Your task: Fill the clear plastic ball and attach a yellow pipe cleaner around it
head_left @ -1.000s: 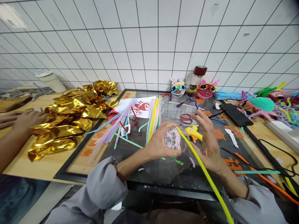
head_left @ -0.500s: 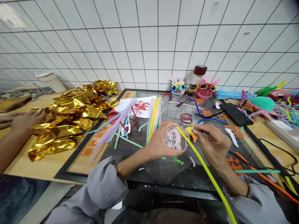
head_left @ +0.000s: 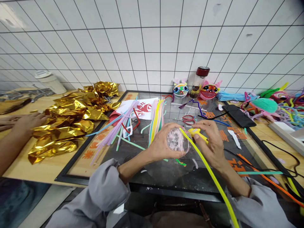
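My left hand [head_left: 159,146] is wrapped round a clear plastic ball [head_left: 177,141] with patchy pale pink and white inside or on it. A long yellow pipe cleaner [head_left: 206,161] touches the top of the ball at one end and curves down to the lower right past the mat edge. My right hand [head_left: 212,142] is closed round a small yellow glue gun [head_left: 199,134], its front end close to the ball's right side. A black cord [head_left: 234,154] trails from behind that hand. The right fingers partly hide the glue gun's body.
Pipe cleaner bundles [head_left: 155,118], red scissors [head_left: 188,119] and orange cutouts [head_left: 235,165] lie on the framed mat. Gold foil [head_left: 68,117] is at left beside another person's arm [head_left: 17,139]. Decorated balls [head_left: 180,89], a jar [head_left: 198,83] and a phone [head_left: 238,116] stand or lie farther back.
My right hand has shifted slightly left and changed from a fingertip pinch to a grip on the yellow glue gun. The left hand and ball have hardly moved.
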`<state>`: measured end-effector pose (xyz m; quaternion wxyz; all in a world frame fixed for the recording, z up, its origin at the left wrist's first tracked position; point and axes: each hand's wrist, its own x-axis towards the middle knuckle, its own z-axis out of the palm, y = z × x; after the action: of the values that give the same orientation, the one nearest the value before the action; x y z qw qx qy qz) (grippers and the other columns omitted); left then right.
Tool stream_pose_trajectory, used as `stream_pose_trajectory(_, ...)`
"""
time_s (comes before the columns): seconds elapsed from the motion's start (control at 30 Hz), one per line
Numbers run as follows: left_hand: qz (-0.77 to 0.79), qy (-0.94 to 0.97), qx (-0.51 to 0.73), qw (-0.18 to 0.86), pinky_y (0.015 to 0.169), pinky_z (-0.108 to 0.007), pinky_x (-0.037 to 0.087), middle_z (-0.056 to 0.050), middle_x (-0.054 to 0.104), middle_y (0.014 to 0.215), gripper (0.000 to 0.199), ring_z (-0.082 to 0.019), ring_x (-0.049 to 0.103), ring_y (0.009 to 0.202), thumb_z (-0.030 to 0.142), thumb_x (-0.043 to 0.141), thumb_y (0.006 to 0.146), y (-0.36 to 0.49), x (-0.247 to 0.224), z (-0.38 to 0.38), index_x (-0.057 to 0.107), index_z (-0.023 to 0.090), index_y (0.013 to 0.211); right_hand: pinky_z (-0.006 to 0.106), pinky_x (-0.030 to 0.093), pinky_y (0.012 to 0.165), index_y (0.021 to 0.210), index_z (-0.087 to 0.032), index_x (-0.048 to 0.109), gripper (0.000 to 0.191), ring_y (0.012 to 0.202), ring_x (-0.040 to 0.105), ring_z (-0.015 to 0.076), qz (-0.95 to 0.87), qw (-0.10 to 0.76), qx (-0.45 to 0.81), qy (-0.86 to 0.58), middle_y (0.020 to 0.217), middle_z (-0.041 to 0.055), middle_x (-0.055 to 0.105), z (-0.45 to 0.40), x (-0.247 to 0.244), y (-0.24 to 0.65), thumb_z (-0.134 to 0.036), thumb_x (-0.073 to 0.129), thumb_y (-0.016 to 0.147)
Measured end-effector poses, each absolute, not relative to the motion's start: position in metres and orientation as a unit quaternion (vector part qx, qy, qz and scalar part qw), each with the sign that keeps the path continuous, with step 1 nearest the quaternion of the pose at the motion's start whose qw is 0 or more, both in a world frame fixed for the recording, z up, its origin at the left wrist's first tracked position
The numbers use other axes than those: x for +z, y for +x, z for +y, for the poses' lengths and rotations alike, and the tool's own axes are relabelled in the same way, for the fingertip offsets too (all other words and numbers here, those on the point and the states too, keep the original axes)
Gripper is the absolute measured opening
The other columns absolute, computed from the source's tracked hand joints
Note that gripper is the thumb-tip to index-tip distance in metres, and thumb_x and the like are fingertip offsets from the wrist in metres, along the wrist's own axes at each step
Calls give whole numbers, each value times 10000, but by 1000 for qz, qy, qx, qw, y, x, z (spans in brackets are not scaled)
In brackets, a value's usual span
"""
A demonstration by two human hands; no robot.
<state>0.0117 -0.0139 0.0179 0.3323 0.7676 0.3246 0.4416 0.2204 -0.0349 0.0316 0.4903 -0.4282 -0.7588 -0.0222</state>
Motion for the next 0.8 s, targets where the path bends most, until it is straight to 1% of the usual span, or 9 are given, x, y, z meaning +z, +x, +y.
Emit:
stream_pose_trajectory(0.07, 326, 769, 439, 331, 1083, -467, 450, -103, 628, 1274, 758, -312, 584, 1227, 363, 861, 562, 12, 18, -14, 536, 216, 1231, 524, 441, 959, 1204, -218, 631, 308, 1165, 572, 317, -777, 477, -25, -410, 1223, 139, 597, -35, 33, 219, -300, 525, 927)
stream_pose_trajectory(0.1, 329, 769, 436, 332, 1090, -470, 447, -103, 625, 1281, 757, -314, 580, 1235, 360, 861, 561, 12, 17, -13, 537, 219, 1231, 552, 413, 997, 1242, -226, 613, 347, 1217, 539, 334, -785, 474, -29, -398, 1275, 143, 570, -36, 33, 219, -311, 531, 915)
stream_pose_trajectory(0.17, 334, 768, 433, 334, 1103, -475, 436, -101, 617, 1294, 759, -319, 572, 1251, 350, 858, 555, 12, 17, -13, 540, 228, 1233, 582, 370, 1043, 1257, -249, 606, 386, 1264, 497, 355, -794, 471, -45, -381, 1300, 133, 553, -37, 34, 217, -354, 572, 888)
stream_pose_trajectory(0.23, 335, 766, 435, 336, 1110, -475, 427, -95, 615, 1299, 761, -321, 569, 1256, 333, 853, 548, 13, 16, -13, 542, 237, 1237, 595, 349, 1059, 1215, -266, 633, 392, 1259, 496, 369, -793, 474, -76, -374, 1261, 117, 580, -38, 33, 215, -409, 644, 850)
stream_pose_trajectory(0.3, 333, 765, 437, 337, 1106, -469, 427, -91, 618, 1294, 759, -320, 571, 1249, 325, 851, 548, 13, 16, -14, 545, 241, 1238, 599, 341, 1052, 1134, -276, 678, 333, 1225, 521, 369, -783, 484, -108, -375, 1197, 102, 623, -39, 31, 213, -429, 683, 838)
stream_pose_trajectory(0.43, 326, 769, 435, 337, 1087, -456, 442, -99, 619, 1285, 760, -314, 577, 1233, 340, 864, 555, 13, 16, -15, 541, 227, 1234, 558, 366, 1016, 960, -286, 743, 113, 1113, 591, 315, -763, 507, -127, -380, 1053, 67, 688, -40, 29, 210, -323, 672, 881)
stream_pose_trajectory(0.57, 328, 770, 431, 337, 1084, -462, 438, -98, 620, 1280, 768, -312, 580, 1220, 345, 870, 555, 13, 16, -14, 538, 230, 1238, 509, 392, 990, 936, -301, 764, 128, 1055, 626, 276, -769, 504, -100, -381, 972, 41, 713, -40, 28, 211, -237, 664, 890)
stream_pose_trajectory(0.7, 327, 777, 425, 329, 1089, -469, 436, -97, 615, 1282, 779, -318, 572, 1234, 337, 868, 553, 12, 14, -14, 531, 239, 1249, 485, 400, 978, 925, -304, 768, 122, 1020, 649, 262, -774, 506, -99, -367, 909, 25, 730, -39, 26, 212, -258, 656, 907)
stream_pose_trajectory(0.8, 317, 784, 428, 319, 1089, -479, 447, -101, 613, 1283, 774, -320, 571, 1241, 319, 865, 557, 13, 14, -14, 530, 236, 1250, 490, 398, 961, 891, -294, 760, 118, 993, 660, 261, -758, 525, -88, -377, 866, 21, 741, -41, 25, 209, -253, 652, 915)
